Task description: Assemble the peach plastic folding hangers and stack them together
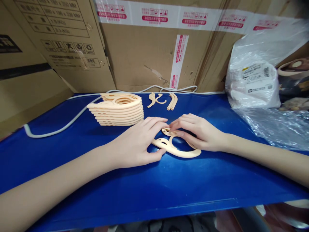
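Note:
A cream plastic folding hanger (184, 154) lies on the blue table surface, between my two hands. My left hand (141, 141) covers its left end, thumb on the near edge and fingers reaching over the far side. My right hand (196, 130) is closed at the hanger's far side, fingertips beside a small cream piece (166, 131) near the middle. Fingers hide part of that piece and how it joins the hanger. Behind my left hand rises a neat stack of cream hangers (116, 112).
Loose cream hooks (160, 99) and short curved arms (172, 101) lie at the back. A white cable (72, 124) runs along the rear and left. Cardboard boxes (149, 48) wall off the back and left. A clear plastic bag (253, 80) sits at the right.

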Demonstrator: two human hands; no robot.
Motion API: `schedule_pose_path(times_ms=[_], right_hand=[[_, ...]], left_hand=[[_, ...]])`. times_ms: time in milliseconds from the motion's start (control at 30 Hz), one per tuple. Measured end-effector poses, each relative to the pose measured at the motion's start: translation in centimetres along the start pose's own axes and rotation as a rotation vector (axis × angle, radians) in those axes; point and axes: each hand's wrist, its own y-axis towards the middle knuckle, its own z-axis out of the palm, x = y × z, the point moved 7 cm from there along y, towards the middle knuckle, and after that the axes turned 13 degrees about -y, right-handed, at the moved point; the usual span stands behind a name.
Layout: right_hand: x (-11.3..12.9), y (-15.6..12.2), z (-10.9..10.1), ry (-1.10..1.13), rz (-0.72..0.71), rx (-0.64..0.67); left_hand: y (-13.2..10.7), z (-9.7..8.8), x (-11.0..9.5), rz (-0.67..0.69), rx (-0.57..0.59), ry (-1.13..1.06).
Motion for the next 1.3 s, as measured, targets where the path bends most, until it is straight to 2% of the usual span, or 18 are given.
schedule_pose_path(times_ms=[133,300,400,567,700,800,933,1300], right_hand=[[0.1,-0.1,0.6,0.103,-0.032,0.089],[-1.2,-0.2,-0.4,0.125,0.144,-0.048],[-2.3,-0.3,-0.6,0.184,0.285,-0.094],[-3.9,-0.6,-0.2,0.357,0.473,-0.072],[-4.4,-0.7,0.0,0.546,0.558,-0.05],[-4.5,-0.9,0.2,0.725,0.615,-0.034],[-4.5,-1.1,0.3,0.83,0.648,-0.029],[-4.5,-1.0,0.7,0.853,0.636,-0.005]], left_hand=[[0.0,0.2,0.1,-0.019,0.013,-0.02],[0.1,0.7,0.4,-0.042,0.051,0.036],[0.2,0.4,0.1,0.004,0.039,0.084],[0.1,-1.3,-1.0,0.141,-0.11,0.267],[-0.1,-2.6,-1.1,0.121,-0.251,0.388],[-0.1,-2.7,-1.1,0.105,-0.287,0.431],[0.1,-2.5,-1.2,0.104,-0.269,0.426],[0.2,-2.3,-1.2,0.106,-0.245,0.4]])
